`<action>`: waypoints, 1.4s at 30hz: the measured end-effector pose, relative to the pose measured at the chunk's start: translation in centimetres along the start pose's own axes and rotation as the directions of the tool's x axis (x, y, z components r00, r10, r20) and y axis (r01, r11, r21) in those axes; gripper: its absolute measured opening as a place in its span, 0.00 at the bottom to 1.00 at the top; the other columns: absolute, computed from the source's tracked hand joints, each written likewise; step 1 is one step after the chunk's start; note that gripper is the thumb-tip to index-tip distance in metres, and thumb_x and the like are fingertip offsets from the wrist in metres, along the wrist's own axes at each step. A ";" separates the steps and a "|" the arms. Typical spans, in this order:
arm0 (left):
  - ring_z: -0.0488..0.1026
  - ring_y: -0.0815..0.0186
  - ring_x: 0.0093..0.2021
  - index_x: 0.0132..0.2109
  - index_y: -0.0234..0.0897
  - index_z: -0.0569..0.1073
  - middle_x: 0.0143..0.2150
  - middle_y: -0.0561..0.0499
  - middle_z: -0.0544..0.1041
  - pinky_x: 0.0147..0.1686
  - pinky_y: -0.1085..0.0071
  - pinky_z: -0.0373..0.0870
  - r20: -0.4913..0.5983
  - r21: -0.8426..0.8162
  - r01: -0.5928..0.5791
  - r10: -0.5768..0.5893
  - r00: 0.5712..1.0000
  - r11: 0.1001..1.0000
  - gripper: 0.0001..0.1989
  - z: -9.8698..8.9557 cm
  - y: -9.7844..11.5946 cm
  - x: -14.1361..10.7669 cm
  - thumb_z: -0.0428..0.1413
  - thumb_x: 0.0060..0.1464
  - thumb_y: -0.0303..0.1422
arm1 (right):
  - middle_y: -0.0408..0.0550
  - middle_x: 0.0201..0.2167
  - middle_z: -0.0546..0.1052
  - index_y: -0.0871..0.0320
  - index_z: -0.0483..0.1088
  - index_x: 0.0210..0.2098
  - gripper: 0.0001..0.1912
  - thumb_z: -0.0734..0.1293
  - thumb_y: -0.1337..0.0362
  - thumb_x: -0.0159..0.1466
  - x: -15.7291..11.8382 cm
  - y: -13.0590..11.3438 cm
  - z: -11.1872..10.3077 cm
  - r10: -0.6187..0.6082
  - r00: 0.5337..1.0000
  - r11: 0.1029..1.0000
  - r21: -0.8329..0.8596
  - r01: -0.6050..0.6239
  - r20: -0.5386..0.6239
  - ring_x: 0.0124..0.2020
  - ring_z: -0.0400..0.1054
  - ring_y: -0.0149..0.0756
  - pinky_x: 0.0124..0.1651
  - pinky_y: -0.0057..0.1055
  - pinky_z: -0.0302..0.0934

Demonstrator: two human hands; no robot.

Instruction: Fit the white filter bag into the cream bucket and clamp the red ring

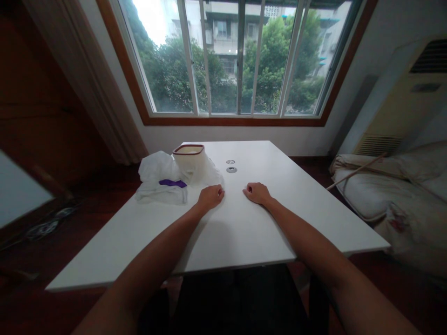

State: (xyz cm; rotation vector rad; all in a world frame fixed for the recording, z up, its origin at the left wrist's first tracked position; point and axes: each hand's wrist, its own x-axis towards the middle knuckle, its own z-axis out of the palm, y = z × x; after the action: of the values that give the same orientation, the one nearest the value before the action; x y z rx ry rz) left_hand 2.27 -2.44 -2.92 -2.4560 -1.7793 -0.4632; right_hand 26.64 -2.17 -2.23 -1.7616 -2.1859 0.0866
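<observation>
My left hand (210, 196) and my right hand (257, 192) both rest on the white table (240, 232), fingers curled in, holding nothing. They lie about a hand's width apart near the table's middle. Just left of my left hand lies a pile of white plastic bags (157, 177) with a purple strip (172, 183) on it. A white bin with a dark red rim (189, 162) stands upright behind the pile, close to my left hand.
Two round metal cable ports (231, 166) sit in the tabletop beyond my hands. A wide window (237, 60) fills the far wall. A bundle of pale bedding (394, 190) and a floor air conditioner (405, 102) stand at the right.
</observation>
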 end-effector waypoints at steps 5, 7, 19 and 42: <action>0.76 0.61 0.38 0.35 0.40 0.74 0.36 0.47 0.79 0.36 0.67 0.66 -0.047 -0.042 -0.002 0.000 0.999 0.999 0.18 -1.4 -0.5 0.5 0.45 0.64 0.44 | 0.49 0.36 0.81 0.56 0.76 0.34 0.15 0.63 0.53 0.65 0.0 0.2 -0.1 -0.018 1.000 0.999 0.033 0.019 -0.012 0.36 0.71 0.37 0.34 0.29 0.54; 0.76 0.60 0.41 0.37 0.39 0.74 0.39 0.46 0.79 0.40 0.65 0.69 -0.213 -0.105 0.037 -0.059 0.975 0.994 0.21 -3.2 -1.7 1.5 0.43 0.65 0.46 | 0.48 0.35 0.81 0.56 0.76 0.34 0.15 0.63 0.53 0.65 0.2 0.3 -0.2 -0.033 0.999 0.997 0.071 0.034 -0.020 0.35 0.70 0.36 0.34 0.28 0.54; 0.72 0.45 0.52 0.55 0.37 0.71 0.55 0.35 0.70 0.49 0.48 0.71 -0.404 -0.179 0.184 -0.242 0.882 0.967 0.23 -8.4 -8.3 8.5 0.44 0.64 0.45 | 0.47 0.31 0.79 0.58 0.76 0.31 0.14 0.65 0.56 0.64 0.6 0.6 -1.1 -0.051 0.997 0.974 0.219 0.061 -0.051 0.31 0.68 0.32 0.35 0.27 0.55; 0.68 0.55 0.58 0.54 0.42 0.72 0.61 0.43 0.69 0.57 0.55 0.66 -0.379 -0.004 -0.513 0.474 0.795 0.858 0.14 -6.0 4.1 -0.8 0.48 0.65 0.35 | 0.46 0.28 0.74 0.60 0.70 0.38 0.27 0.58 0.42 0.63 2.2 0.7 -2.1 0.125 0.966 0.661 0.745 0.089 -0.226 0.22 0.65 0.31 0.24 0.27 0.61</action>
State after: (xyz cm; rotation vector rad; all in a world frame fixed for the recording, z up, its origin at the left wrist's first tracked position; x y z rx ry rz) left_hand 4.65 -5.93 3.03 -2.5492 -0.9389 -0.9027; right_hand 27.50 -0.27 0.10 -1.2107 -1.5748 0.6385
